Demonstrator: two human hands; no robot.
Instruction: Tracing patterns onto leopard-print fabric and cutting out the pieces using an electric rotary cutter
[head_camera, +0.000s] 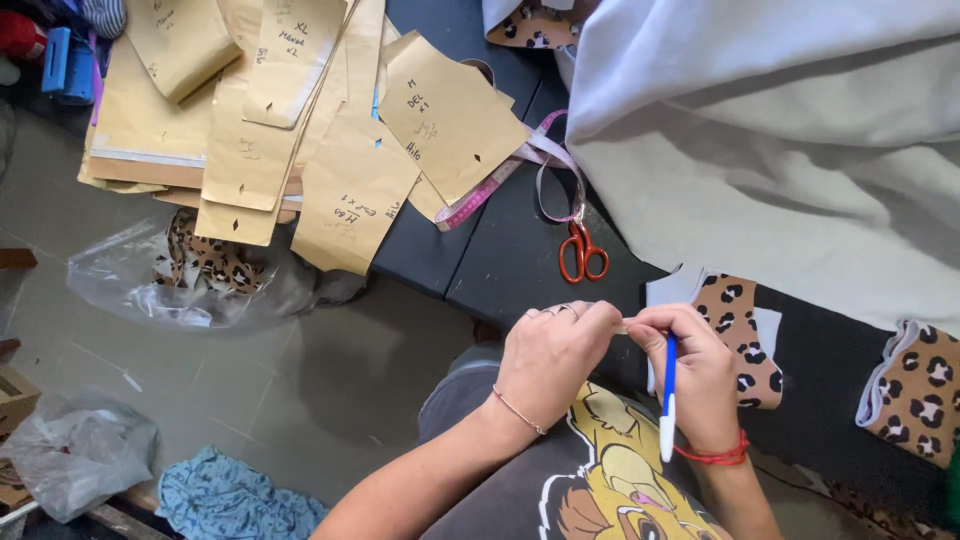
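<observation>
Fingertips of the left hand (553, 350) and right hand (690, 365) pinch one small pale scrap (622, 325) between them, the right also clamping a blue pen (668, 395) ready.

Grey cartoon-print shirt (590, 470), red wrist cord (715, 456)

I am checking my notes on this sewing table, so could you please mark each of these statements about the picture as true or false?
1. The right hand holds a blue and white pen. True.
2. The scissors have green handles. False: they are orange-red.
3. The left hand rests flat on the table. False: its fingertips meet the right hand's over a small pale piece.
4. Brown paper pattern pieces lie at the dark table's far edge. True.
5. A pink measuring tape lies near the scissors. True.
</observation>
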